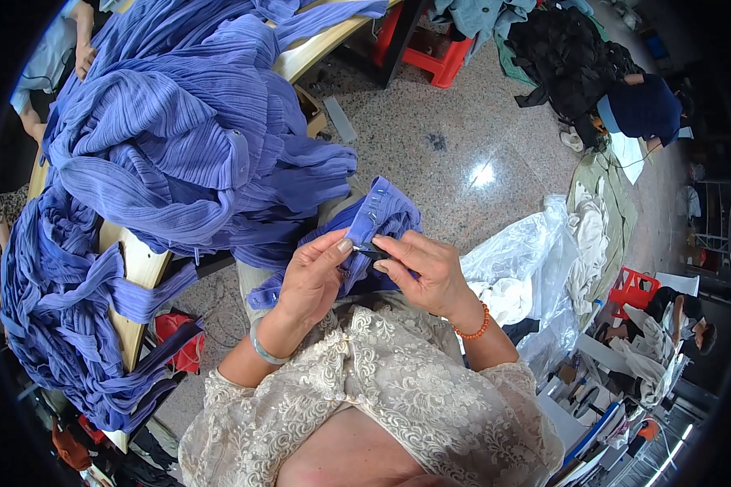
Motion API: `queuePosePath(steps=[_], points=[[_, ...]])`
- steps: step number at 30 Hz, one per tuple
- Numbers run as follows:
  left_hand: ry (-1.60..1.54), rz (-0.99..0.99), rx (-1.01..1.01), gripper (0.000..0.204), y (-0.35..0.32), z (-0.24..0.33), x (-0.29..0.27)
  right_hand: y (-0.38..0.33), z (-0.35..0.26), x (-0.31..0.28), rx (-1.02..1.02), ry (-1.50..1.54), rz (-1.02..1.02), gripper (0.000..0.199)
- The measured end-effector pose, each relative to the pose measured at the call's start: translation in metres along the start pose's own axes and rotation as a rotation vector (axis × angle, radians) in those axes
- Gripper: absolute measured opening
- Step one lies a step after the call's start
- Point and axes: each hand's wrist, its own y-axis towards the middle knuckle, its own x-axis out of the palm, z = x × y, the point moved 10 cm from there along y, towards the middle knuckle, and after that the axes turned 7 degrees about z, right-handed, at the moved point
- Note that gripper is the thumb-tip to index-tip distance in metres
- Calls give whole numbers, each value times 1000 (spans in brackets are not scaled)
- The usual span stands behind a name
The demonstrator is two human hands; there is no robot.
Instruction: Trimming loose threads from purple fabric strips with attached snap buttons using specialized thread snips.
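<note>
My left hand (318,272) is closed, thumb and fingertips pinching a purple ribbed garment (386,199) just above my lap. A strip along this garment carries a row of short, light stitch-like marks. Close against the left fingertips, my right hand (424,272) grips a small dark tool (371,251). It looks like thread snips, but the fingers cover most of it. The tool's tip meets the cloth between both hands. Folds of the garment hang below, partly hidden by my hands.
A large heap of purple garments (162,138) covers the wooden table (130,325) at left, with another person's hand (85,61) beside it. Clear plastic sheeting (512,252) lies at right. A red stool (443,61) stands ahead; a person (642,109) bends near black cloth (564,53).
</note>
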Motion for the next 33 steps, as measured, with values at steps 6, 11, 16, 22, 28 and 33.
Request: queuePosePath(steps=[6, 11, 16, 22, 28, 33], points=[[2, -22, 36, 24, 0, 1, 2, -1, 7, 0, 44, 119, 3, 28], [21, -7, 48, 24, 0, 1, 1, -3, 9, -1, 70, 223, 34, 27], [17, -5, 36, 25, -1, 2, 5, -2, 17, -14, 145, 248, 119, 33], [61, -40, 25, 23, 0, -4, 5, 5, 19, -6, 169, 241, 150, 32], [111, -26, 20, 21, -1, 0, 1, 0, 53, -10, 325, 255, 203, 12], [105, -19, 24, 21, 0, 2, 1, -23, 124, -20, 733, 747, 414, 22]])
